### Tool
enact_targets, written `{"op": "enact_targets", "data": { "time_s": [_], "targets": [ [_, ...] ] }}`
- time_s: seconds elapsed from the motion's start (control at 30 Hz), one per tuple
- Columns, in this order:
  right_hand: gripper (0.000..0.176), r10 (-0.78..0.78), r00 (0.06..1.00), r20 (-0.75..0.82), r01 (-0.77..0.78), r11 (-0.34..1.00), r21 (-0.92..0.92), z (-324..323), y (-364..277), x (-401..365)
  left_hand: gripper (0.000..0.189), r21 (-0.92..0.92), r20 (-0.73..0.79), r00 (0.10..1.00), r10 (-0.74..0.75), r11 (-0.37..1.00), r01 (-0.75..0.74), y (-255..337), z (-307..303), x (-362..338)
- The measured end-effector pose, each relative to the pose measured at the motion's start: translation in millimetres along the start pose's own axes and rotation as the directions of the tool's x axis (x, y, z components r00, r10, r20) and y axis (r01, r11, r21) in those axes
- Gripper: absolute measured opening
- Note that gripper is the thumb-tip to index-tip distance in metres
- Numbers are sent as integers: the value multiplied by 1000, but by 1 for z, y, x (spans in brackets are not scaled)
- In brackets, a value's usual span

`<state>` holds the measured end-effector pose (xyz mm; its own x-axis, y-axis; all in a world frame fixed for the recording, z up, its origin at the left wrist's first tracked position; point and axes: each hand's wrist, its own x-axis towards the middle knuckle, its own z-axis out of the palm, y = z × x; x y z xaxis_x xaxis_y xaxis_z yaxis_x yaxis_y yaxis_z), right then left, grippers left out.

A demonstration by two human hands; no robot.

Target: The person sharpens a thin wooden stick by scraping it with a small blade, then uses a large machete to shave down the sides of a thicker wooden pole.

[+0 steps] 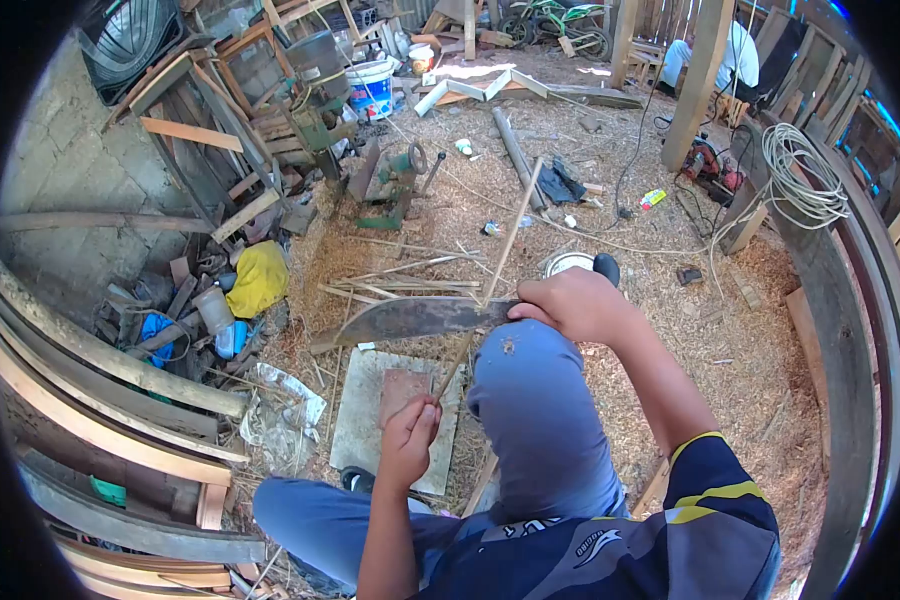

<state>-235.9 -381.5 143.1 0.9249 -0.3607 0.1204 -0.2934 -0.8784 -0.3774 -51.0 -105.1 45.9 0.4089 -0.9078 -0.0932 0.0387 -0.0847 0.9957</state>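
My right hand (578,303) is wrapped round the handle of a machete (410,318), above my raised knee. Its broad dark blade points left. A thin wooden stick (511,232) runs up and away from my left hand (410,440), which is closed round its lower end. The blade crosses the stick near its middle, close to the knee, and pale shavings show at the crossing. Below my left hand lies a flat grey board (357,420) with a reddish-brown block (400,392) on it. Several thin sticks (400,284) lie on the ground beyond the blade.
Wood shavings cover the ground. Stacked planks (120,345) line the left side, near a yellow cloth (258,280). A green metal machine (390,190) stands ahead. Coiled cable (802,178) hangs on the right by a wooden post (698,90). Another person (738,60) sits at the back right.
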Motion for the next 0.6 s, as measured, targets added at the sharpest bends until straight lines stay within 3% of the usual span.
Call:
{"op": "enact_targets", "data": {
  "time_s": [0.07,0.37,0.43,0.53,0.6],
  "targets": [
    [50,-4,1000,-17,4,1000,4,-5,4,-2,20,39,27,998,48,998,-50,0,3,2],
    [48,22,1000,8,-22,999,-43,-9,9,-7,23,18,-8,1000,9,1000,-9,1,17,-7],
    [48,49,999,7,-48,998,-35,-6,14,-11,25,41,-2,1000,-9,999,9,-27,1,-19],
    [46,67,996,-56,-61,992,109,5,30,-19,27,83,-8,1000,-28,996,29,-24,-8,-19],
    [45,66,995,-81,-57,993,106,13,32,-22,25,65,1,997,-82,995,82,-25,-3,-19]
  ]
}}
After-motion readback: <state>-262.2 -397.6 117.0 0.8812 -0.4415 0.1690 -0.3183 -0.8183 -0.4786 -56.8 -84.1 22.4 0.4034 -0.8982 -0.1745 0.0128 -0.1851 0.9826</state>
